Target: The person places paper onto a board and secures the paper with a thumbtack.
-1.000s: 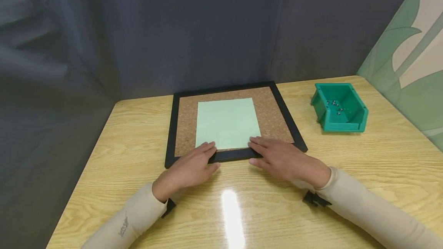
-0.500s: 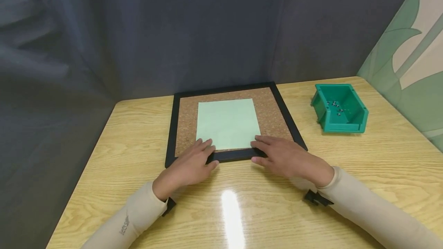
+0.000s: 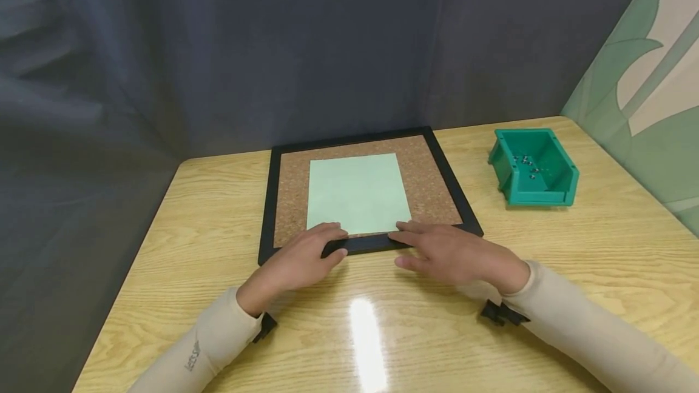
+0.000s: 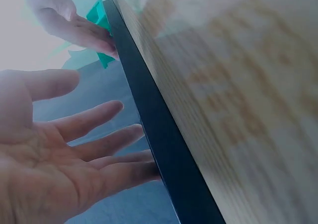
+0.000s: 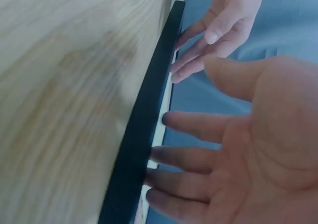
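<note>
A pale green sheet of paper lies flat on a black-framed cork board. My left hand reaches over the board's near edge with fingers extended, its fingertips at the sheet's near left corner. Opposite it, my right hand spreads its straight fingers over the frame at the sheet's near right corner. In the left wrist view, the fingertips come right up to the black frame. The right wrist view has relaxed, parted fingers along the frame's inner side. Neither hand grips anything.
A green plastic bin holding several small shiny pieces stands right of the board on the wooden table. A dark curtain hangs behind, and a leaf-patterned wall rises at the right.
Both hands have shifted slightly along the board's near edge, the left fingertips drawing closer together and moving a little right. Sheet and board keep their place; the head view has tilted slightly.
</note>
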Available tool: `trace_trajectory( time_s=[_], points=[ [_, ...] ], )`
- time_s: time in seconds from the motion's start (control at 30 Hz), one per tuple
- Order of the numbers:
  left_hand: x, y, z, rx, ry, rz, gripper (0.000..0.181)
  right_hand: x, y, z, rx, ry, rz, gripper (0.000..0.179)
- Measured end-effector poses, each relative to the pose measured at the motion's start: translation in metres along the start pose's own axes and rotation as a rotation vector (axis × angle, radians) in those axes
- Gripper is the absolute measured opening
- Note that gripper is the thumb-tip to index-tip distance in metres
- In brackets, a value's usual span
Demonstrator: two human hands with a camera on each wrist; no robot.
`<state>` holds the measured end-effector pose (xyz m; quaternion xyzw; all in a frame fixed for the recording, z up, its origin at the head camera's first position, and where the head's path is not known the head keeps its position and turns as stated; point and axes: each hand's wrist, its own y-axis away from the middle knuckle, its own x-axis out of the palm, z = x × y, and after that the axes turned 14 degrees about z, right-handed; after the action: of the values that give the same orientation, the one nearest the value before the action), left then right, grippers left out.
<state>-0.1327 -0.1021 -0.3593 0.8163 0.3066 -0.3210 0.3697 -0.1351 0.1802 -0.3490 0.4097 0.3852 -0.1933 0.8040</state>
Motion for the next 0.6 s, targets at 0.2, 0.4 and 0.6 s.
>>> trace_trajectory(
  time_s=[0.2, 0.4, 0.6],
  points=[
    [-0.002, -0.003, 0.002, -0.001, -0.031, 0.04, 0.047, 0.0, -0.009, -0.009, -0.052, -0.114, -0.022, 0.059],
    [-0.002, -0.006, 0.003, 0.003, -0.09, 0.057, 0.046, 0.001, -0.013, -0.014, -0.101, -0.087, -0.09, 0.053],
    [-0.003, -0.01, 0.003, -0.023, -0.12, -0.053, 0.031, 0.006, -0.016, -0.014, -0.106, -0.047, -0.16, 0.053]
  ],
)
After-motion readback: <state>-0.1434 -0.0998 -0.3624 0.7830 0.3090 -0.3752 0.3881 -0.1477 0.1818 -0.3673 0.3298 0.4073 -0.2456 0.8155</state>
